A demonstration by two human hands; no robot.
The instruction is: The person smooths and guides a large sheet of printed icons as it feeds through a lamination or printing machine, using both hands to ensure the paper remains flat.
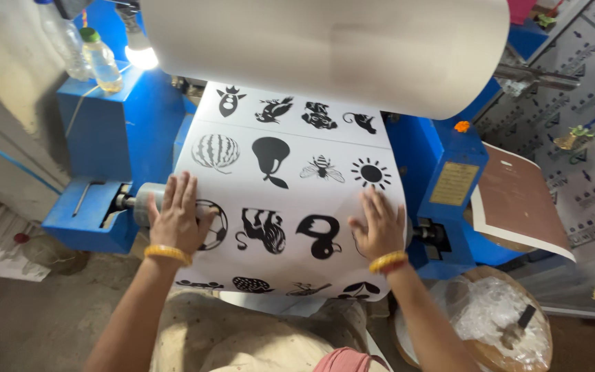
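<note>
1. overhead, the head view looks down on a white printed sheet [290, 200] that bears rows of black silhouette pictures and drapes over the front of a blue machine [115, 131].
2. left hand [177, 217] lies flat on the sheet's left edge, fingers spread apart, gripping nothing; it partly covers a football picture and sits just beside a grey roller end [144, 203].
3. right hand [379, 227] lies flat near the sheet's right edge, fingers spread, palm down, also gripping nothing.
4. each wrist wears a yellow bangle [167, 253].
5. above the sheet hangs a large pale paper roll [332, 48], with a lit bulb [140, 56] at its left end.
6. two clear plastic bottles [84, 52] stand on the machine's top left corner.
7. a brown board with a white border [521, 203] lies to the right of the machine.
8. lower right, a round basket [490, 324] holds crumpled clear plastic and a small tool.
</note>
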